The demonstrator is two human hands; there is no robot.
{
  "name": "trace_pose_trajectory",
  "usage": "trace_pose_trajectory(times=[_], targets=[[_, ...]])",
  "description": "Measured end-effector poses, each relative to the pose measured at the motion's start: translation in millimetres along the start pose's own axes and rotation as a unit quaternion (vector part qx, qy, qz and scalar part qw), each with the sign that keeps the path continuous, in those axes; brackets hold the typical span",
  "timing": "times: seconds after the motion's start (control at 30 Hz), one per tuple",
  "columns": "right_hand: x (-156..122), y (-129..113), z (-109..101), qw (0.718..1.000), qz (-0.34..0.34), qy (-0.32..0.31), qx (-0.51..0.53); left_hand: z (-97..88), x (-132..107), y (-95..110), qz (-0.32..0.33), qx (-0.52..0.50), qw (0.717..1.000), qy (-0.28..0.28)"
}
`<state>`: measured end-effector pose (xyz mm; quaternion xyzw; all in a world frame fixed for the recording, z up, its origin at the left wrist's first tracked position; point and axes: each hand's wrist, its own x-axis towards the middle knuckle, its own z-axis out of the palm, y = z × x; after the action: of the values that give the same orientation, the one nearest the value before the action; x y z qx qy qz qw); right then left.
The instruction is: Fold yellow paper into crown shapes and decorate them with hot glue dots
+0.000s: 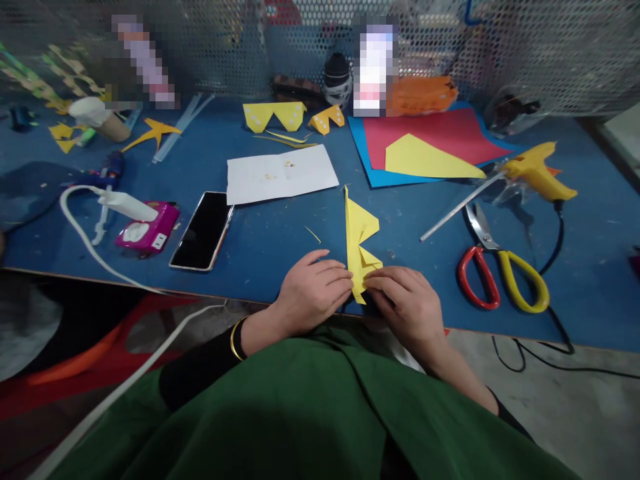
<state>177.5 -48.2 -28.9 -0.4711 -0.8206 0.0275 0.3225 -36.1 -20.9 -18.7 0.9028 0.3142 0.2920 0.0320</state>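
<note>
As its near end was pinched, the yellow paper cutout [354, 257] lay part-folded

It was on the bench [270, 243], close to the front edge. The right hand [411, 303] had its grip closed on it; the left hand [314, 291] touched the opposite side, whether gripping could not be told. Creasing seemed the step in hand; the next move probably called for even pressure.

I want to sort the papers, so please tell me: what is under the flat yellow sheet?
Under the yellow sheet lies a red sheet, with a blue sheet showing below. Anything else beneath the yellow sheet is covered.
</note>
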Motion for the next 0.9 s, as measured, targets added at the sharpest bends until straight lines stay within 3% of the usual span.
trace_pose_trajectory(times=[0.33, 0.6, 0.9], targets=[[3.1, -4.2, 8.2, 0.995, 0.098, 0.001, 0.037, 3.1, 10.0, -1.4, -0.113, -0.141, 0.983, 0.016], [8.2, -2.9, 7.8, 0.994, 0.107, -0.02, -0.002, 2.8, 12.6, 2.5, -0.172, -0.137, 0.975, 0.001], [11.0, -3.8, 7.9, 0.995, 0.099, -0.029, -0.006, 3.8, 15.5, 5.5, -0.182, -0.095, 0.978, -0.027]])
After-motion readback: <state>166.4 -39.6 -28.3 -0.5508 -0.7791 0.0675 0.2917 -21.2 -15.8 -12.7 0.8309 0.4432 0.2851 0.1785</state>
